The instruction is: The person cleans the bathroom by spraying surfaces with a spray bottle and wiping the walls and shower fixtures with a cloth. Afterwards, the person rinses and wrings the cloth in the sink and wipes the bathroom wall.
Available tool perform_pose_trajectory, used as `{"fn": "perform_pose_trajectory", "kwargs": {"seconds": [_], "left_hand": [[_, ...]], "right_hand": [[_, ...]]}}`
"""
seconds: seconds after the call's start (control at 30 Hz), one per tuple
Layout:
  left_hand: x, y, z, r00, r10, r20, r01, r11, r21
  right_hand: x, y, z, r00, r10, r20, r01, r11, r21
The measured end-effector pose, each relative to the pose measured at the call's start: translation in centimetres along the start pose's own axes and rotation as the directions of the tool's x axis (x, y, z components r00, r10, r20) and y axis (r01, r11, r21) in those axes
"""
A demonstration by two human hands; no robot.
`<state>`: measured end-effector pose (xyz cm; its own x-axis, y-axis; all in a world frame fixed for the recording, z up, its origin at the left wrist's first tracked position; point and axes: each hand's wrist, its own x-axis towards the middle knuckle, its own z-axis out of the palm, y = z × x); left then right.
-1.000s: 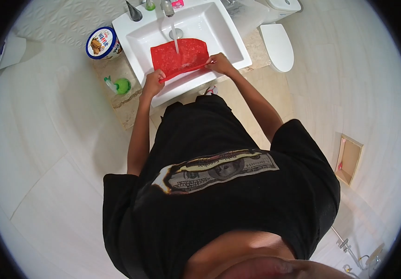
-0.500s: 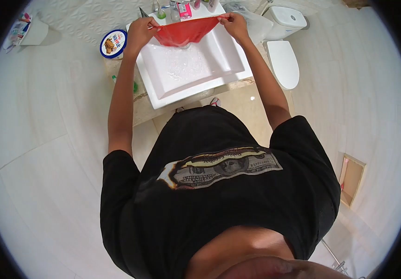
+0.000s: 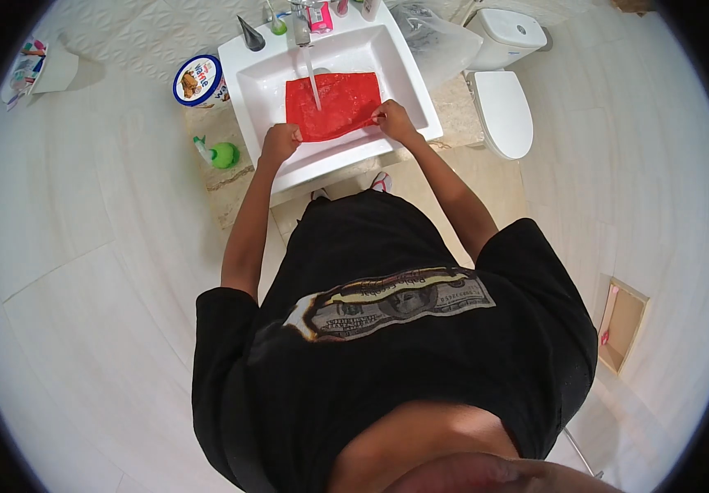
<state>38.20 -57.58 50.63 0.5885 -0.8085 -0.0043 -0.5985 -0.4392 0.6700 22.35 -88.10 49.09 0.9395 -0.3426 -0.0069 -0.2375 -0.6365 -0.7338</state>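
A wet red cloth is stretched flat across the white sink basin. Water runs from the faucet onto its upper left part. My left hand is closed on the cloth's near left corner. With my right hand, fingers pinched, I hold its near right corner. The cloth's far edge lies toward the back of the basin, close to the drain.
On the counter left of the sink stand a round waffle tub and a green spray bottle. A dark cone-shaped tube and a pink package are on the back rim. The toilet stands to the right, beside a clear plastic bag.
Both hands have come down toward me from the sink's back rim, drawing the cloth with them. The cloth now lies spread in the basin beneath the running water.
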Motion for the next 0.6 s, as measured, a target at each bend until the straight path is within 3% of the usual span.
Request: {"fn": "perform_pose_trajectory", "kwargs": {"seconds": [0.03, 0.13, 0.27, 0.33, 0.37, 0.47, 0.53, 0.57, 0.6], "left_hand": [[-0.3, 0.0, 0.0, 0.998, -0.06, 0.032, 0.059, 0.998, 0.021], [-1.8, 2.4, -2.2, 0.993, -0.092, -0.071, 0.095, 0.995, 0.043], [-4.4, 6.9, -3.7, 0.958, -0.18, -0.224, 0.181, 0.983, -0.016], [-6.1, 9.3, -3.9, 0.915, -0.337, -0.222, 0.281, 0.927, -0.249], [-6.5, 9.6, -3.9, 0.887, -0.412, -0.206, 0.322, 0.875, -0.363], [-7.0, 8.3, -2.8, 0.877, -0.395, -0.274, 0.261, 0.87, -0.417], [-5.5, 6.7, -1.0, 0.871, -0.296, -0.392, 0.122, 0.903, -0.412], [-4.1, 6.0, -0.5, 0.86, -0.243, -0.448, 0.051, 0.915, -0.399], [-2.6, 6.0, -1.0, 0.861, -0.237, -0.449, 0.122, 0.955, -0.27]], "right_hand": [[-0.3, -0.3, -0.3, 1.0, -0.003, -0.008, 0.003, 1.0, 0.017], [-1.0, -1.7, -2.7, 0.994, -0.113, 0.003, 0.113, 0.991, -0.076], [-2.7, -1.9, -4.0, 0.998, 0.057, -0.039, -0.042, 0.946, 0.321], [-4.2, -3.0, -5.0, 0.988, 0.149, -0.03, -0.124, 0.906, 0.405], [-4.8, -3.9, -5.7, 0.988, 0.155, -0.019, -0.139, 0.929, 0.344], [-4.3, -4.3, -6.3, 0.993, 0.102, 0.056, -0.116, 0.905, 0.41], [-2.8, -5.6, -7.9, 1.0, 0.016, -0.021, -0.014, 0.997, 0.082], [-1.3, -4.8, -7.5, 0.997, 0.07, -0.017, -0.065, 0.979, 0.192], [0.8, -3.6, -7.1, 0.992, 0.126, -0.009, -0.117, 0.947, 0.3]]}}
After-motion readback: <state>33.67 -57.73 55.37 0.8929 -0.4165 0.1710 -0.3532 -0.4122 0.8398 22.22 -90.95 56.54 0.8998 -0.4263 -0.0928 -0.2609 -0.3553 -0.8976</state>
